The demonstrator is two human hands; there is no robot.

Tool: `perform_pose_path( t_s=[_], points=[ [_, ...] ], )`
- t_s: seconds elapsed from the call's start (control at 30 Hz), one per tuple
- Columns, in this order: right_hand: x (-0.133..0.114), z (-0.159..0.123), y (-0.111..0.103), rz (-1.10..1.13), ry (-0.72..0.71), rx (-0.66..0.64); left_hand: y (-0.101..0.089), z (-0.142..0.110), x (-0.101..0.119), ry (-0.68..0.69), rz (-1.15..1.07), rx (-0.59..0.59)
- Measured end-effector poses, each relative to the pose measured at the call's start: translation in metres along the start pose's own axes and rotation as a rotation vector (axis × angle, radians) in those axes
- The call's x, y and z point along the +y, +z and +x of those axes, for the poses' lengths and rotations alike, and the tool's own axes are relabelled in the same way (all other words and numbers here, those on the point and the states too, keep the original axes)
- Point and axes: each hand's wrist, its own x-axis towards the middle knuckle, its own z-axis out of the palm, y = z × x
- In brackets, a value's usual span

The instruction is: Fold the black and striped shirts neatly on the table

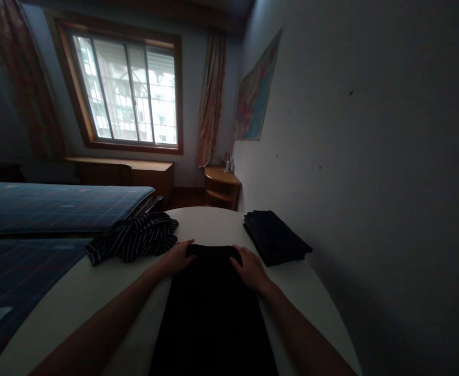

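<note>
Toward the surface's (209,227) far edge, the left hand (179,257) and right hand (251,267) are apparently aligning the black cloth (213,308), needing even contact; fingers are bending, grip unclear.

The person's left hand (177,258) and right hand (249,268) are both bare. The left forearm (114,316) and right forearm (297,326) are bare too, slender and smooth in outline, narrowing to the wrists and widening toward the lower edge of the view. Dim light hides finer details of the fingers.
</note>
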Motion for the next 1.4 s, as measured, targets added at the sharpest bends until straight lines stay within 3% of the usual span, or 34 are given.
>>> perform_pose_path(
  t_s=[0.3, 0.67, 0.8, 1.07, 1.23, 1.4],
  points=[
    [0.0, 0.024, -0.011, 0.086, 0.068, -0.199, -0.007, 0.017, -0.001, 0.043, -0.197, -0.135],
    [-0.004, 0.064, -0.039, 0.227, 0.05, -0.45, -0.035, 0.022, 0.006, 0.06, -0.192, -0.257],
    [-0.003, 0.067, -0.048, 0.228, -0.004, -0.436, -0.044, 0.021, 0.01, 0.087, -0.18, -0.239],
    [-0.02, 0.067, -0.075, 0.186, -0.115, -0.26, -0.068, 0.016, 0.024, 0.165, -0.199, -0.135],
    [-0.039, 0.049, -0.104, 0.16, -0.192, -0.254, -0.089, -0.002, 0.04, 0.226, -0.199, -0.118],
    [-0.055, 0.015, -0.129, 0.164, -0.266, -0.253, -0.106, -0.037, 0.057, 0.29, -0.172, -0.096]
  ],
)
